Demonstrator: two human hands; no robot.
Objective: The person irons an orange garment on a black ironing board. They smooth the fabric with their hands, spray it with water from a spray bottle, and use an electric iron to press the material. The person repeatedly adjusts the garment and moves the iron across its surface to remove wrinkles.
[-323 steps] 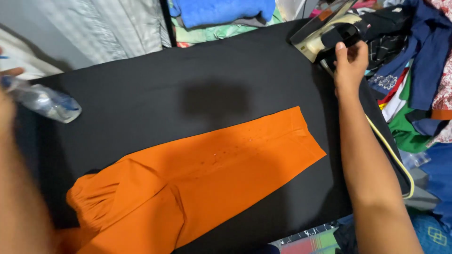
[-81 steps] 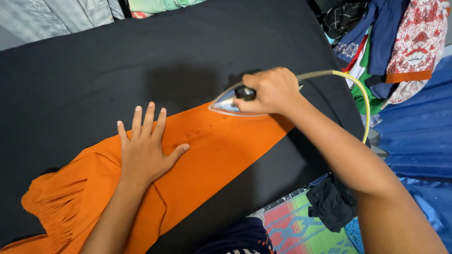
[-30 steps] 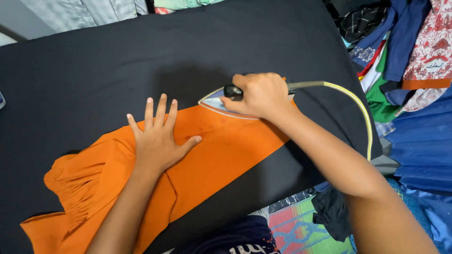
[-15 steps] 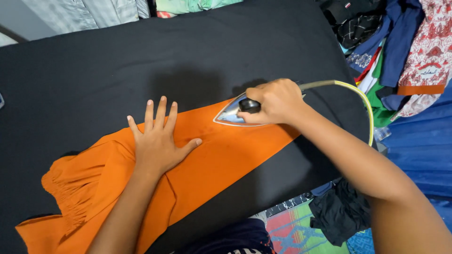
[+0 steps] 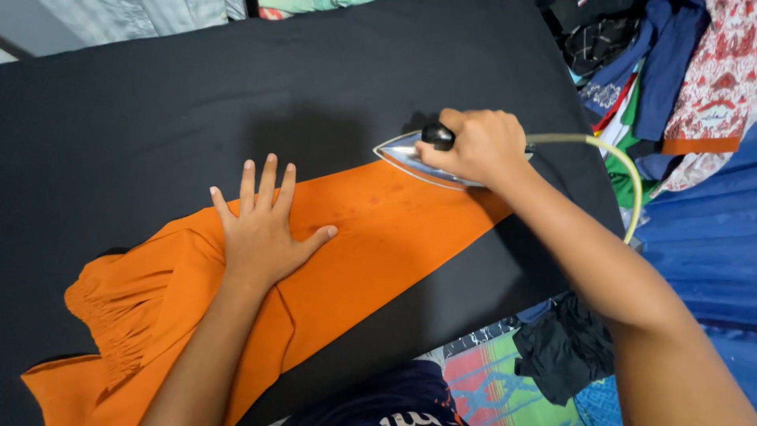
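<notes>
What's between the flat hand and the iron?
Only bare orange cloth, faintly spotted, between the left hand and the iron; head view shows it.

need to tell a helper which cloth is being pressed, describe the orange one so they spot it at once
On the big black ironing surface, look near its front edge for the orange garment lying diagonally. The left hand lies flat on it and the right hand holds the iron at its far end; it is the only cloth spread flat.

garment (image 5: 371, 252): lay across the table (image 5: 158, 110), slanting from near left to far right
left hand (image 5: 264, 229): flat on its middle
iron (image 5: 422, 158): on its far right end, under the right hand (image 5: 481, 146)
heaped clothes (image 5: 670, 87): right of the table
</notes>
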